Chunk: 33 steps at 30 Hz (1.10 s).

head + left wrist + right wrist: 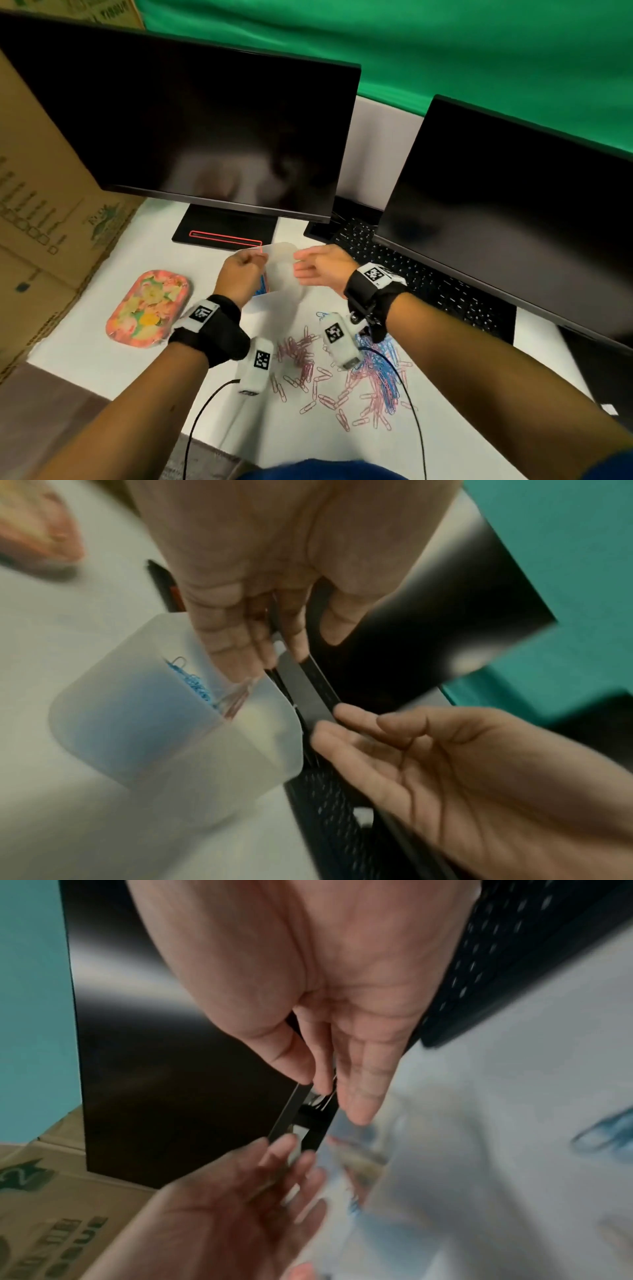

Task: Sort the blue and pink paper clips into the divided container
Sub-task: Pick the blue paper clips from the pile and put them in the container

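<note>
A translucent white divided container [286, 255] stands on the white table in front of the monitor base. In the left wrist view the container [154, 737] holds blue clips [195, 685] in one compartment, and a few pink clips [236, 700] sit just under my left fingertips at the divider. My left hand [243, 270] hovers over the container's left side with its fingers loosely spread [274, 1172]. To the container's right, my right hand [308, 270] is held with fingers straight and empty [377, 731]. Loose pink clips [301, 356] and blue clips [383, 370] lie nearer me.
A floral tray [147, 308] lies at the left. Two dark monitors [191, 130] [520, 219] and a black keyboard [428, 284] crowd the back and right. A cardboard box [41, 192] walls the left side. Wrist-camera cables [205, 404] trail across the near table edge.
</note>
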Available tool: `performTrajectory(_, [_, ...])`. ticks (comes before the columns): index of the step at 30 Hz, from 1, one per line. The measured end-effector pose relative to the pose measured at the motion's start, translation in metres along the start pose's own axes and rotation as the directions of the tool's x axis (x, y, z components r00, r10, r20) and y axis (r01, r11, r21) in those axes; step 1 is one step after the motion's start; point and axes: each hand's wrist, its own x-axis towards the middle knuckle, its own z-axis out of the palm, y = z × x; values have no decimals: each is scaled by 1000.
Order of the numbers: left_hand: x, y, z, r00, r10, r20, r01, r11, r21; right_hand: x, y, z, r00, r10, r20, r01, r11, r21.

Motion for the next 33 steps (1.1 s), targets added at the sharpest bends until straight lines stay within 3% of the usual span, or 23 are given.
performTrajectory(2, [-12,-7,16,982,165,96,-175,978,116,-11,18,-30,996,-33,-80,22,990,-140])
performTrajectory(4, [-23,-16,34,946,223,235,-279,929,242,-25,46,-61,985,-68,-160,17,954,-301])
performTrajectory(7, [-40,-31,60,871,219,440,-398,841,367,-51,87,-95,949,-158,-272,-51,775,-630])
performTrajectory(11, [-61,-54,92,771,135,623,-528,681,506,-87,142,-115,964,-40,-261,-201,532,-823])
performTrajectory(14, [-73,-73,110,685,79,724,-650,515,558,-100,183,-116,960,32,-280,-244,593,-768])
performTrajectory(18, [-89,-98,127,502,75,861,-827,333,453,-100,207,-105,970,-35,-240,-161,647,-745])
performTrajectory(20, [-91,-107,125,466,97,880,-865,258,430,-100,211,-101,975,-67,-214,-121,646,-754])
performTrajectory(27, [-82,-114,102,513,103,852,-852,184,491,-104,219,-116,972,-101,-212,-107,613,-783])
performTrajectory(30, [-82,-112,102,537,151,830,-837,221,502,-101,218,-115,966,-151,-207,-89,562,-822])
performTrajectory(33, [-83,-109,108,602,173,779,-792,254,555,-99,218,-108,964,-191,-185,-59,526,-849])
